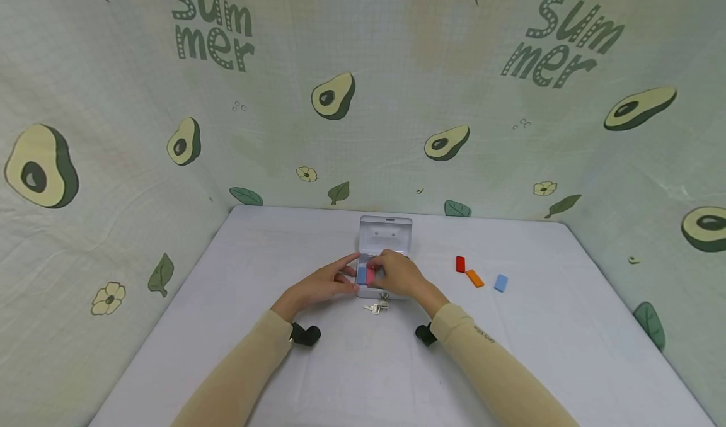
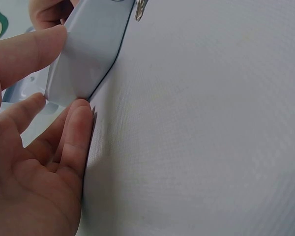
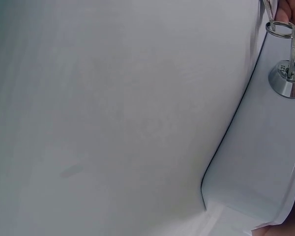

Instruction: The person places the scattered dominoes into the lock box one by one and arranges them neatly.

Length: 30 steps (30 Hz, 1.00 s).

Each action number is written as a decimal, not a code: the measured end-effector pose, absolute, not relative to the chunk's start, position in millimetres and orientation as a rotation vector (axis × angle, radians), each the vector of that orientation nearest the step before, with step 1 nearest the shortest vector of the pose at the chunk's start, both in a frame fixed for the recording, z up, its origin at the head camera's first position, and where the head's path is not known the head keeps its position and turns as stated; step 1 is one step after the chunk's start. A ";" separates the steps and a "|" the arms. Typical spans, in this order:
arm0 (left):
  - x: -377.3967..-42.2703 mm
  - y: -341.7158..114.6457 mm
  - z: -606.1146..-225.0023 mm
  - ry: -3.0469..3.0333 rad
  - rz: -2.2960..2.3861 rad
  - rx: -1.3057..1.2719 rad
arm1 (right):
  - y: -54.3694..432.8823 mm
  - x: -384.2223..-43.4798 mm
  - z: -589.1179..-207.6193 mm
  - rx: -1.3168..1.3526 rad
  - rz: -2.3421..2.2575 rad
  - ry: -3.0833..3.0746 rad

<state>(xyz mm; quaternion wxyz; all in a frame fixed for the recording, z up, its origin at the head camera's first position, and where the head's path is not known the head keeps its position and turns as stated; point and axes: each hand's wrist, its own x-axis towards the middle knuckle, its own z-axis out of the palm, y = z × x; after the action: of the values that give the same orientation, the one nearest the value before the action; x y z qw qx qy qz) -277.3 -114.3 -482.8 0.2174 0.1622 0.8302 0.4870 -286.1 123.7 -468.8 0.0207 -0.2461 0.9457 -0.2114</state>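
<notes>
A small light-grey lock box (image 1: 377, 293) stands on the table with its lid (image 1: 386, 235) raised. Inside, on the left, lie a blue block (image 1: 362, 276) and a pink-red block (image 1: 370, 274) side by side. My right hand (image 1: 394, 273) reaches over the box, thumb and fingertips pinching the pink-red block's ends. With loosely extended fingers, my left hand (image 1: 323, 282) touches the box's left side; its thumb (image 2: 51, 42) rests at the rim. A key on a ring (image 3: 281, 29) sits in the front lock (image 3: 287, 81).
To the right of the box lie a red block (image 1: 460, 264), an orange block (image 1: 474, 278) and another blue block (image 1: 501, 283). A second key (image 1: 373, 308) hangs from the ring onto the white tabletop (image 1: 363, 376). Avocado-printed cloth (image 1: 386, 181) surrounds the table's back and sides.
</notes>
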 end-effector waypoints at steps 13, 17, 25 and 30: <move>-280.8 -115.5 -482.5 2.280 1.360 0.442 | 126.6 -286.7 -458.9 -0.755 -0.679 2.880; -280.9 -115.3 -480.7 2.278 1.361 0.440 | 130.3 -286.3 -456.0 -0.763 -0.704 2.868; -281.3 -115.5 -479.2 2.274 1.357 0.443 | 142.9 -282.0 -445.2 -0.748 -0.770 2.840; -281.5 -115.6 -478.9 2.268 1.357 0.440 | 156.2 -279.1 -437.0 -0.743 -0.807 2.838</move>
<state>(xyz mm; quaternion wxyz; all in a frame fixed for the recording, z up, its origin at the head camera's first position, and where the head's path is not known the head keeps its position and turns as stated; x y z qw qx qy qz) -281.5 -115.6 -478.9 0.2291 0.1600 0.8239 0.4931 -279.1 156.2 -437.0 0.0494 -0.2438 0.9317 -0.2648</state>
